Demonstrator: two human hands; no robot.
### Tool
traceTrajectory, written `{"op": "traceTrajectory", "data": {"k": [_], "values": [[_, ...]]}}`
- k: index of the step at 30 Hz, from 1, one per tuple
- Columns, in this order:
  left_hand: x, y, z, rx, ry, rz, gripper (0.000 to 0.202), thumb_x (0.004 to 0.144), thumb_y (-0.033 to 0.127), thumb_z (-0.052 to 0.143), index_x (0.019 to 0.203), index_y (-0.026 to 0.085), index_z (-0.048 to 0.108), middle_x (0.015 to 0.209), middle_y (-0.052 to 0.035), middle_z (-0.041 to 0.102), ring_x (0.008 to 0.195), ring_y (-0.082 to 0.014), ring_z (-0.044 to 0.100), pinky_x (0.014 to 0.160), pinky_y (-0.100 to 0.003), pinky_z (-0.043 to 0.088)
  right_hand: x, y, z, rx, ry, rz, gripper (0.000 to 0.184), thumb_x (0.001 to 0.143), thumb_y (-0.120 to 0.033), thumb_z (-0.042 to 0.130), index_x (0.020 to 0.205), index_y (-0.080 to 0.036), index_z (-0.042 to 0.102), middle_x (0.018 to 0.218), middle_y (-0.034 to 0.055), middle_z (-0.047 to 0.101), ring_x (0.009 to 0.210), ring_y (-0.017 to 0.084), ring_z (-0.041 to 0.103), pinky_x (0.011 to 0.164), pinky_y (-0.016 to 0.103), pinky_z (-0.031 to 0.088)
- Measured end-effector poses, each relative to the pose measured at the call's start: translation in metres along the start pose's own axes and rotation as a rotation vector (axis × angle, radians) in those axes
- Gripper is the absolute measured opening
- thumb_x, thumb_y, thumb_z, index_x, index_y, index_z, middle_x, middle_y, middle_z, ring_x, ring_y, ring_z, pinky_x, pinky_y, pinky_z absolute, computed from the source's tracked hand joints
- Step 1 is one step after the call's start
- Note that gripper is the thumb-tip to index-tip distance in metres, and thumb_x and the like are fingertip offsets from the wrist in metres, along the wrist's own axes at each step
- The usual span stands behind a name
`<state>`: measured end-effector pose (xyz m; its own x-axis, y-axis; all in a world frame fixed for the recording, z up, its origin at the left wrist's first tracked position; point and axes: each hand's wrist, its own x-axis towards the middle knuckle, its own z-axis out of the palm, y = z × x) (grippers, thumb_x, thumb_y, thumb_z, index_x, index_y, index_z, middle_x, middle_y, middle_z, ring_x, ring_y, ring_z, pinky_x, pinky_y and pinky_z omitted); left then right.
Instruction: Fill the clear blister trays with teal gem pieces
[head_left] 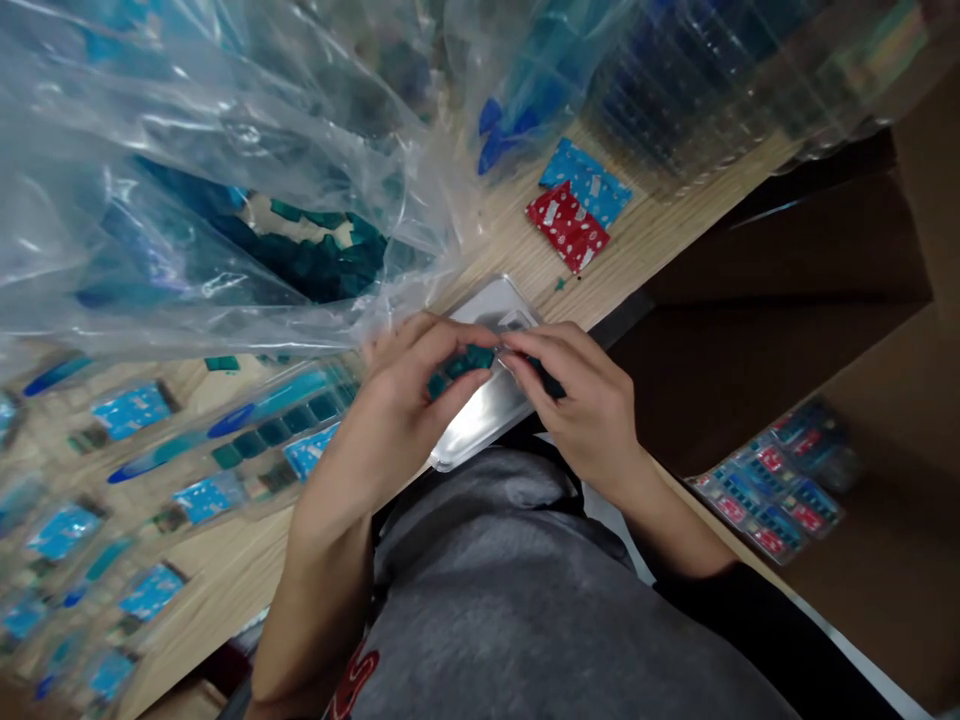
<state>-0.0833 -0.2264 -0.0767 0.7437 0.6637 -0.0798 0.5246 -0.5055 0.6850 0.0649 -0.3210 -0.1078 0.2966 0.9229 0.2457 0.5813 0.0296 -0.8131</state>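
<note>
Both my hands meet over a clear plastic tray at the near edge of the wooden table. My left hand is closed, its fingers pinching a row of small teal pieces. My right hand is closed too, its fingertips touching the right end of the same teal pieces above the tray. Its palm hides whatever else it may hold.
A large clear plastic bag with teal pieces inside fills the upper left. Red and blue sachets lie beyond the tray. Filled packs lie at the left. A cardboard box with several packs sits at the right.
</note>
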Motion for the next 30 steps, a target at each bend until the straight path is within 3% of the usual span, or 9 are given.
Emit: {"op": "traceTrajectory", "data": {"k": [3,10,15,20,25,30], "values": [[0.002,0.004,0.002,-0.014,-0.003,0.012,0.024,0.092,0.030,0.063,0.115,0.028,0.059,0.099,-0.0003,0.068,0.091,-0.0202,0.061,0.083,-0.038,0.044,0.001,0.000,-0.006,0.016,0.002,0.011,0.014,0.094,-0.016,0.059,0.102,-0.021,0.070,0.095,0.0049,0.071,0.090,0.015,0.068,0.079,0.028,0.056],[0.007,0.005,0.011,0.105,0.057,0.018,0.008,0.092,0.034,0.062,0.098,0.029,0.061,0.089,0.0004,0.067,0.089,-0.0230,0.062,0.086,-0.043,0.040,-0.003,0.004,-0.004,-0.031,-0.016,-0.015,0.021,0.096,-0.016,0.054,0.109,-0.021,0.069,0.099,0.0056,0.071,0.093,0.016,0.067,0.081,0.030,0.057],[0.007,-0.002,0.011,0.007,0.075,-0.015,0.018,0.090,0.035,0.064,0.107,0.032,0.058,0.086,0.0011,0.064,0.084,-0.0209,0.062,0.082,-0.041,0.041,-0.004,0.011,-0.002,-0.032,-0.077,-0.086,0.024,0.098,-0.018,0.051,0.115,-0.020,0.067,0.105,0.0073,0.070,0.098,0.015,0.066,0.084,0.029,0.057],[0.007,-0.005,0.005,-0.158,0.061,-0.085,0.013,0.092,0.040,0.061,0.100,0.030,0.058,0.092,0.0006,0.066,0.088,-0.0191,0.063,0.081,-0.038,0.046,-0.002,0.008,0.001,-0.063,-0.099,-0.064,0.021,0.100,-0.024,0.050,0.109,-0.019,0.068,0.097,0.0070,0.069,0.090,0.017,0.065,0.080,0.031,0.056],[0.006,-0.010,0.004,-0.143,0.071,-0.047,0.005,0.094,0.029,0.057,0.093,0.028,0.063,0.088,0.0031,0.071,0.082,-0.0155,0.066,0.076,-0.033,0.050,0.001,-0.001,0.002,-0.172,-0.144,-0.019,0.026,0.102,-0.026,0.043,0.097,-0.020,0.067,0.090,0.0063,0.066,0.089,0.018,0.063,0.081,0.031,0.054],[0.005,-0.005,0.010,-0.057,0.103,-0.072,0.005,0.093,0.029,0.057,0.095,0.027,0.061,0.093,0.0006,0.072,0.092,-0.0211,0.066,0.085,-0.041,0.047,0.003,0.000,-0.005,-0.190,-0.177,-0.018,0.024,0.101,-0.025,0.045,0.093,-0.020,0.067,0.088,0.0060,0.065,0.088,0.018,0.063,0.080,0.031,0.054]]}}
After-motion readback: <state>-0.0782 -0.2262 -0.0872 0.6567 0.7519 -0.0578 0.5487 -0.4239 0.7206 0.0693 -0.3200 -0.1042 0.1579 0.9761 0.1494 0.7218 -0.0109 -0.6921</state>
